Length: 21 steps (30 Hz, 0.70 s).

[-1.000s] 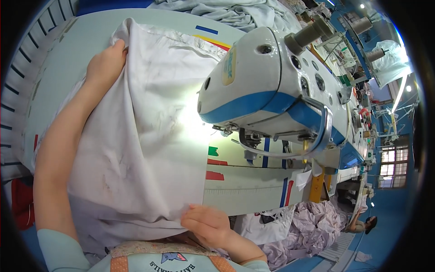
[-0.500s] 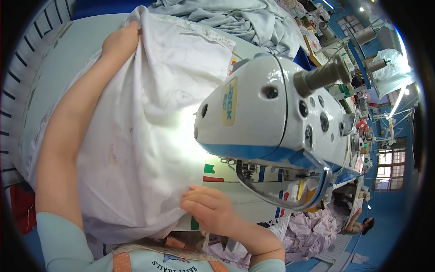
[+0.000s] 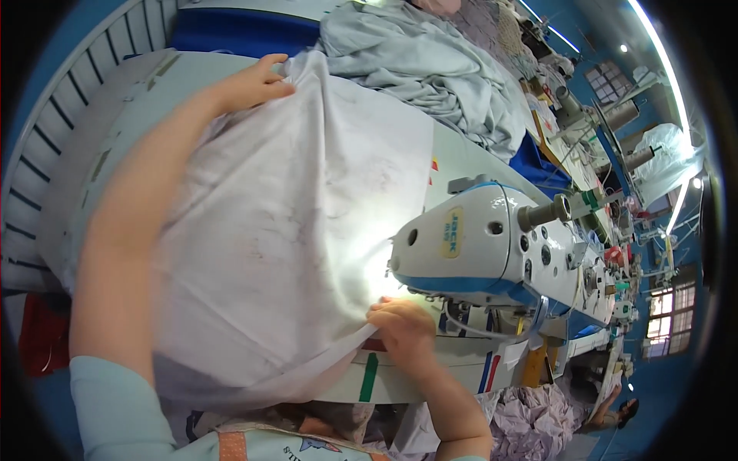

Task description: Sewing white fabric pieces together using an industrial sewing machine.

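Both my hands grip the white fabric (image 3: pixel 284 230) spread left of the sewing machine (image 3: pixel 492 246): left hand (image 3: pixel 250 81) clenching its far edge, right hand (image 3: pixel 403 326) pinching the near edge beneath the machine's head. Uneven pulling could skew it, and my fingers sit dangerously near the needle.

The left hand (image 3: pixel 250 83) has slid farther up the white cloth (image 3: pixel 292 230), now gripping its far corner near the top of the frame. The right hand (image 3: pixel 403 326) has moved from the lower edge up under the head of the sewing machine (image 3: pixel 492 246), pinching the cloth's near edge there. The machine now sits lower and farther right in the frame.
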Available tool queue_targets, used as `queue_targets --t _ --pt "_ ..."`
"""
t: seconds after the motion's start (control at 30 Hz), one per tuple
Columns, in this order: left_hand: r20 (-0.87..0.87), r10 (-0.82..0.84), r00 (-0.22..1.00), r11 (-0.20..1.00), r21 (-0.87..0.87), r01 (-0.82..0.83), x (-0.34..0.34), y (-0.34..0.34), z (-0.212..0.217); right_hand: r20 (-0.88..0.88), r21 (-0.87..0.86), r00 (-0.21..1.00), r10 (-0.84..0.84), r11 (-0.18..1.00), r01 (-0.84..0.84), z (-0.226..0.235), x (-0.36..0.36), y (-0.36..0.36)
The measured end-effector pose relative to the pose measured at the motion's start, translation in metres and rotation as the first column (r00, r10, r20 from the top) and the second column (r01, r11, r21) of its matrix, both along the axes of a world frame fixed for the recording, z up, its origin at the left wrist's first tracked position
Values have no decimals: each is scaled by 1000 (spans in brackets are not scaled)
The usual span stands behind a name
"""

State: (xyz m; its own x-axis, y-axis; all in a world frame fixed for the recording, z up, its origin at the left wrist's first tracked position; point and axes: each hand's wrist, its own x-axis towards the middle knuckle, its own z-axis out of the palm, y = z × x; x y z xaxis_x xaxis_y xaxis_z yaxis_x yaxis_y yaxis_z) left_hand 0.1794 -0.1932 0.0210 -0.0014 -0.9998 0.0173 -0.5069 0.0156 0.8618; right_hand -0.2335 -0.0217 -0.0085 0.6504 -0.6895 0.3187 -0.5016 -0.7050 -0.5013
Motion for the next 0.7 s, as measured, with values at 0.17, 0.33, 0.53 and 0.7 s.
queue_targets --t 0.17,0.33,0.53,0.7 --pt "710 259 654 917 31 -397 85 199 13 54 -27 998 21 999 -19 2 4 2" --pt "650 453 610 888 -273 -369 112 346 -55 -93 -42 993 75 996 -79 31 39 9" --pt "258 454 853 887 -226 -403 81 323 31 65 156 981 181 970 -189 87 172 34" --pt "125 123 984 852 -521 -40 26 318 104 523 607 818 237 571 -553 129 295 45"
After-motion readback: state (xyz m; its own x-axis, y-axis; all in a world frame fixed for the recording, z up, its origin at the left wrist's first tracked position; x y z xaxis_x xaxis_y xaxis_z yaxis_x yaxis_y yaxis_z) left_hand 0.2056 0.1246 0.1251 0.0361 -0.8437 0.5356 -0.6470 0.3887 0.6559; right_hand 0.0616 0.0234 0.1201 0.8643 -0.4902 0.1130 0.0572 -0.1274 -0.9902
